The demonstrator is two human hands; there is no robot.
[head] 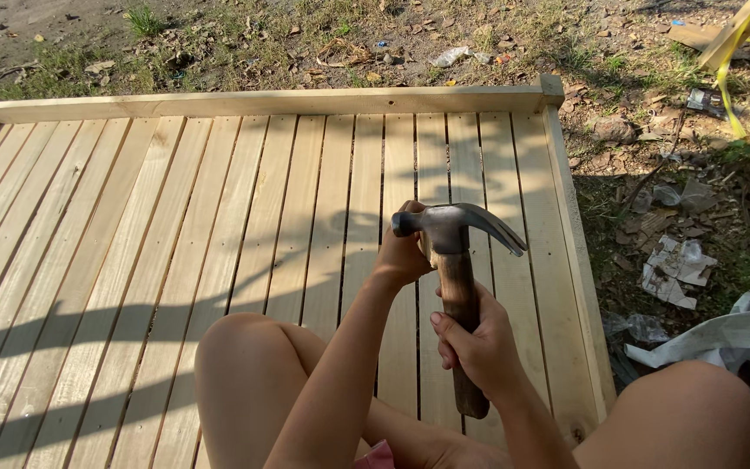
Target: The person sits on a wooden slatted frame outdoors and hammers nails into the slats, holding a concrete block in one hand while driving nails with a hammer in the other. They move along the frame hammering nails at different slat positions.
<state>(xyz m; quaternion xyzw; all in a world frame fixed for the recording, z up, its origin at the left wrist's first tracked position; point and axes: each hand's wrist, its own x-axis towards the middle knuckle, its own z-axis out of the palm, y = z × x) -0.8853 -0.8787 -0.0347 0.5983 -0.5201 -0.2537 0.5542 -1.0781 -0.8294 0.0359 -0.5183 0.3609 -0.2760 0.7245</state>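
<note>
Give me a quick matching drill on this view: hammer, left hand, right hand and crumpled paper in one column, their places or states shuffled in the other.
Things:
1. claw hammer
2. left hand
3. right hand
4. crumpled paper

Places or states:
A. wrapped around the wooden handle
B. lying on the dirt right of the wooden platform
C. held with its head up over the planks
D. behind the metal head, fingers at a plank

Pairs: 1-C, 2-D, 3-A, 4-B

We spot no labels, signs or screens here, only litter right of the planks: a torn white wrapper (677,271) on the dirt, and a crumpled clear packet (451,57) up top.
</note>
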